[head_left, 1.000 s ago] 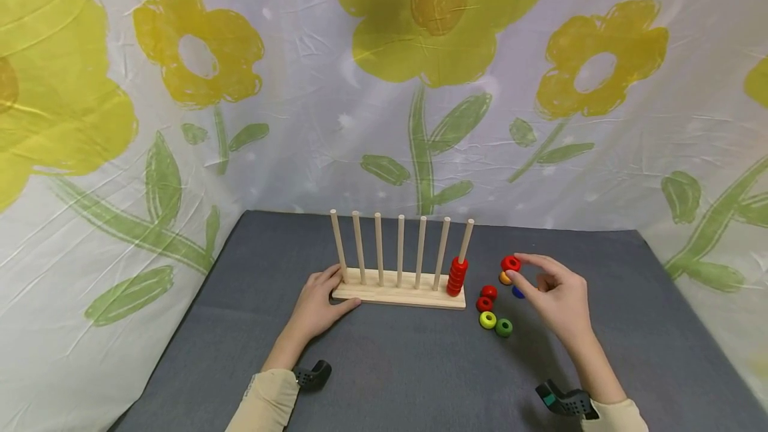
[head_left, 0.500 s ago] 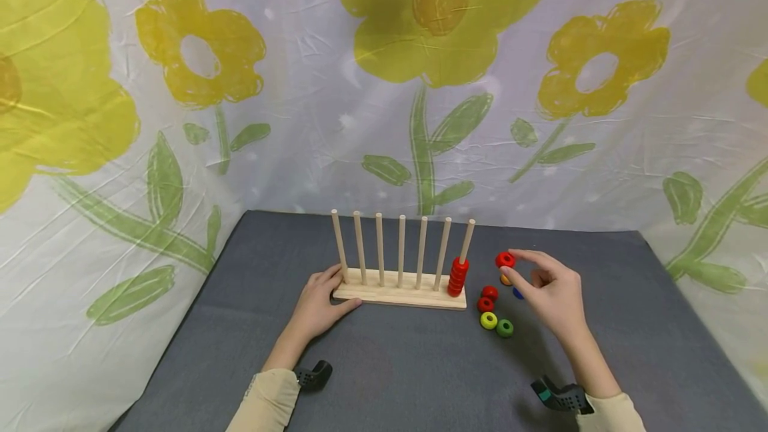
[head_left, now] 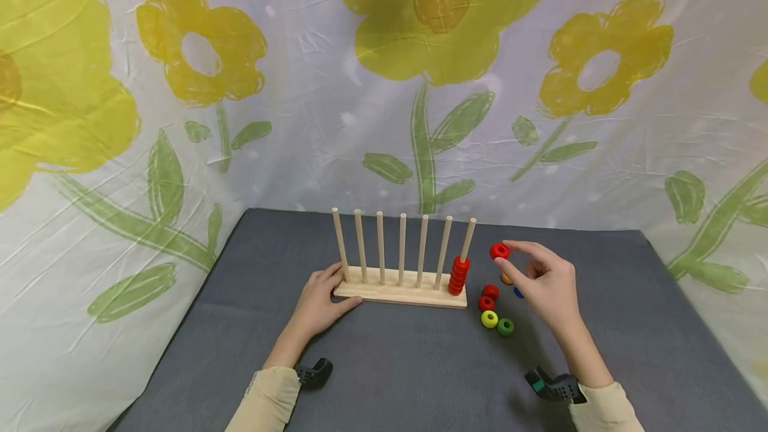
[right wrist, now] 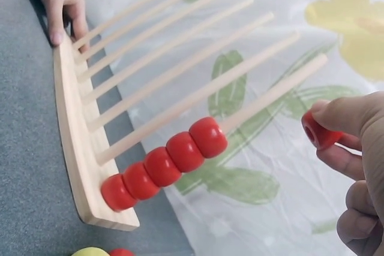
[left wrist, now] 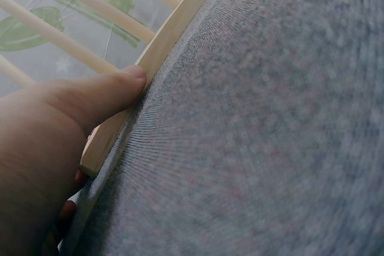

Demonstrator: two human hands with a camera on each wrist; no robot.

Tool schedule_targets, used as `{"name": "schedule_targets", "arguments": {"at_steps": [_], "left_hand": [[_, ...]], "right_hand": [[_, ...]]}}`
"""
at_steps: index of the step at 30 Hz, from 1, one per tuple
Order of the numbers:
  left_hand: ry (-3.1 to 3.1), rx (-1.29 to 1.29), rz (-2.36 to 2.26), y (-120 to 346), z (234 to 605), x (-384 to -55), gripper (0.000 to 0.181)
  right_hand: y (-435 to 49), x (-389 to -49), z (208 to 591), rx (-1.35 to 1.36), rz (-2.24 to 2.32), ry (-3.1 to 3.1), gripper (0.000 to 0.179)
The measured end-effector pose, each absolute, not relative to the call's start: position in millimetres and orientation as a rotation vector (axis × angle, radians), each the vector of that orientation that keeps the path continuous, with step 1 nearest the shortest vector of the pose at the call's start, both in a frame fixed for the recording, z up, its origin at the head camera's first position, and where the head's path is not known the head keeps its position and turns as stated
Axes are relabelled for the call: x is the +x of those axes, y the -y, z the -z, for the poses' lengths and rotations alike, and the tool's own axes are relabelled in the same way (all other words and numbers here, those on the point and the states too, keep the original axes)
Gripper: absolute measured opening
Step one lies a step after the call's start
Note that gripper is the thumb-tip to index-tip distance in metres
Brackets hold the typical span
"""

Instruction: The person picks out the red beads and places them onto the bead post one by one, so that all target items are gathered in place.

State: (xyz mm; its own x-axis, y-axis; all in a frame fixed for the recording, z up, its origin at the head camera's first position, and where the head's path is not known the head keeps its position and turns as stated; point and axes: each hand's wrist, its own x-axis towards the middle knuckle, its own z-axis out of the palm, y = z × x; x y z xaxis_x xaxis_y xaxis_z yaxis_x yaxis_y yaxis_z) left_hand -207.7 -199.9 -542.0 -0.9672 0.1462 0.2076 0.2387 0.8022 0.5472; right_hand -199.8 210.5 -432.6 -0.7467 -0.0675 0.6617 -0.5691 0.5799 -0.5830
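Note:
A wooden peg board [head_left: 402, 295] with a row of upright pegs stands on the grey table. Several red beads [head_left: 459, 277] are stacked on its rightmost peg; the other pegs carry none. My left hand [head_left: 315, 302] grips the board's left end, its thumb [left wrist: 123, 82] along the front edge and fingers behind, mostly hidden. Between thumb and forefinger, my right hand [head_left: 549, 285] pinches a red bead [right wrist: 321, 131]. This bead hangs in the air to the right of the rightmost peg, apart from it, with its hole visible.
Loose beads lie right of the board: two red ones [head_left: 489, 297], a yellow one [head_left: 489, 319] and a green one [head_left: 505, 327]. An orange bead [head_left: 507, 279] and a blue bead [head_left: 519, 292] are partly hidden by my right hand. Flowered cloth [head_left: 312, 139] hangs behind the table.
My right hand has moved left and a little up, bringing the pinched red bead nearer the rightmost peg. My left hand has stayed on the board.

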Motion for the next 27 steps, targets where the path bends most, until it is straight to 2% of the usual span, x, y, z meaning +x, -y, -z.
{"name": "schedule_targets", "arguments": {"at_steps": [27], "left_hand": [[2.812,-0.343,0.878,201.9,544.8,-208.4,0.083]], "right_hand": [[-196.2,-212.5,415.1,0.574,-1.141,2.149,0.035]]}}
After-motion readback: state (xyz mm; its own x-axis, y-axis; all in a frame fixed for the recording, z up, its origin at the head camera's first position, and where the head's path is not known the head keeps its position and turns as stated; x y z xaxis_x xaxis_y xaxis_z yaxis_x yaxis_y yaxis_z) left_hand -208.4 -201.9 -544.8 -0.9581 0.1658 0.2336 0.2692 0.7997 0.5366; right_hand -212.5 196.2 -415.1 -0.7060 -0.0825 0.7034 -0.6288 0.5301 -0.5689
